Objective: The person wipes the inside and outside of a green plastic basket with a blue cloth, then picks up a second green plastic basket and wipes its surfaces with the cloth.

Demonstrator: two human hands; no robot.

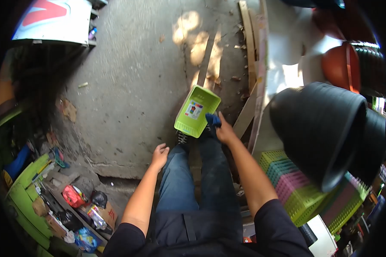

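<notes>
My right hand (224, 132) grips a blue cloth (212, 120) against the green basket (197, 110), held out over the concrete; wiping looks underway, not finished. My left hand (159, 156) hangs free, fingers loosely curled. The basket looks empty. More baskets (300, 188) sit stacked at right, under black pots (319, 128).

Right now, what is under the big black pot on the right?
Under the black pot sits a stack of plastic baskets, yellow-green, teal and pink. Only their left and lower edges show; the pot covers the rest, so what the baskets hold cannot be seen.
</notes>
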